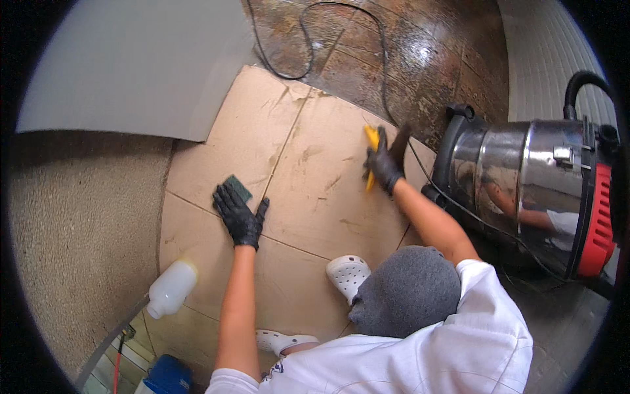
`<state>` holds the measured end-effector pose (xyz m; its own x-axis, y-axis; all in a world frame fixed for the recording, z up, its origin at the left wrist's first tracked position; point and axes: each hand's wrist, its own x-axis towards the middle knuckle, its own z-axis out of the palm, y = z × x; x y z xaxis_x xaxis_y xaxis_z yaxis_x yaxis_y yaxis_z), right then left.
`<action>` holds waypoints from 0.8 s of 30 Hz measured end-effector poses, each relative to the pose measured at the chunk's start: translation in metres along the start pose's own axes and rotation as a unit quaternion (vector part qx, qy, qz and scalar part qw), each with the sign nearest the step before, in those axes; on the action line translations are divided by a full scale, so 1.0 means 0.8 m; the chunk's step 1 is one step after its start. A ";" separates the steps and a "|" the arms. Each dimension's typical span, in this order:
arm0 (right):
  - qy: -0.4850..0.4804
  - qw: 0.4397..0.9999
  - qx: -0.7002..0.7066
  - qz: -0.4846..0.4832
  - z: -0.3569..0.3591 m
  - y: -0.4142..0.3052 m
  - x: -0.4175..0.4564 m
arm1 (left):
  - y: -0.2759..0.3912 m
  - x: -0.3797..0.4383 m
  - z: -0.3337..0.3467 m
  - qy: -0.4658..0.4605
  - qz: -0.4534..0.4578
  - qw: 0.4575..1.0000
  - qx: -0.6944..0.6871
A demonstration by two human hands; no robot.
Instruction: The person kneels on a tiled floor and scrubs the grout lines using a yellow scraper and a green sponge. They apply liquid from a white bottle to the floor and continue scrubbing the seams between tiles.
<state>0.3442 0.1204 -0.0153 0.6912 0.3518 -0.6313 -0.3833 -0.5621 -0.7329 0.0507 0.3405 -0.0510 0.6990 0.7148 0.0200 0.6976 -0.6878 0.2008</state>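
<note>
My left hand (238, 216), in a black glove, lies flat on the beige floor tiles (300, 207) with the thumb spread. A dark green scouring pad (238, 188) shows partly beneath its fingers; the hand is not closed around it. Farther forward and to the right, my right hand (385, 162), also gloved in black, grips a yellow tool (372, 138) by its narrow body. Motion blur and the hand hide the tool's working end, so its exact kind is unclear. Brown smears (332, 183) mark the tiles between my hands.
A steel wet-dry vacuum (502, 170) stands on the right, its black cable (384, 59) looping over wet, dark tiles (339, 54). At left are a grey panel (133, 64), a rough-textured wall (88, 212) and a white plastic bottle (172, 288). A blue container (170, 374) stands lower left.
</note>
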 end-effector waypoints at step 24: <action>0.016 0.995 -0.094 0.037 -0.047 0.137 -0.149 | 0.267 0.038 0.067 -0.068 0.360 0.918 -0.151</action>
<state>0.2432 -0.0113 -0.0109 0.6861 0.2822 -0.6705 -0.3135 -0.7171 -0.6225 0.2291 0.2084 -0.0600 0.9895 0.0518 0.1347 -0.0139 -0.8948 0.4462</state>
